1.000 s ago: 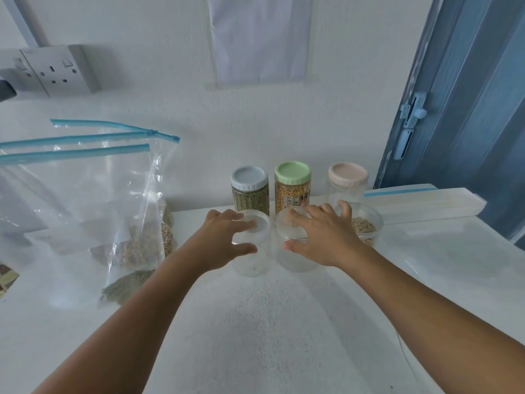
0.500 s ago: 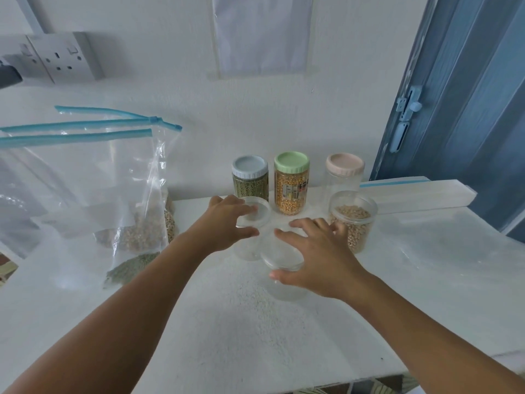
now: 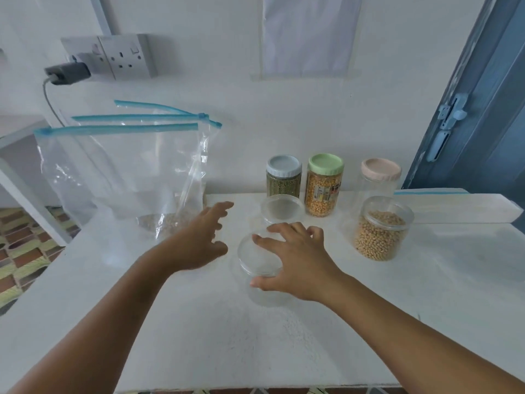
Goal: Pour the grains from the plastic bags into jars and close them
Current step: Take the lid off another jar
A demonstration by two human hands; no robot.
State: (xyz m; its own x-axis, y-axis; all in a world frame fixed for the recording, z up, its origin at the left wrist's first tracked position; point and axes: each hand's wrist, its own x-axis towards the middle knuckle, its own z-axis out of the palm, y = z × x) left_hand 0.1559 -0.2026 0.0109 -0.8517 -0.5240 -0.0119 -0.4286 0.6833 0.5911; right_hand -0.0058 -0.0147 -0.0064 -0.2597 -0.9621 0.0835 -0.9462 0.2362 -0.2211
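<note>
My right hand (image 3: 295, 263) is over the nearer empty clear jar (image 3: 260, 268), fingers curled across its open rim and thumb against its near side, so I am grasping it from above on the white table (image 3: 199, 336). My left hand (image 3: 199, 240) is released, fingers spread and loosely bent, holding nothing, in the air between that jar and the plastic zip bags (image 3: 125, 172). The bags stand upright at the table's left rear against the wall, their blue zip strips on top, with a small heap of pale grains (image 3: 167, 221) in the bottom. A second empty clear jar (image 3: 282, 209) sits just behind the one I hold. Behind it stand a grey-lidded jar (image 3: 283, 177) of green grains, a green-lidded jar (image 3: 325, 184) of yellow kernels and a pink-lidded jar (image 3: 380, 176). An open jar of soybeans (image 3: 382, 228) stands to the right, near a flat white box (image 3: 460, 206).
</note>
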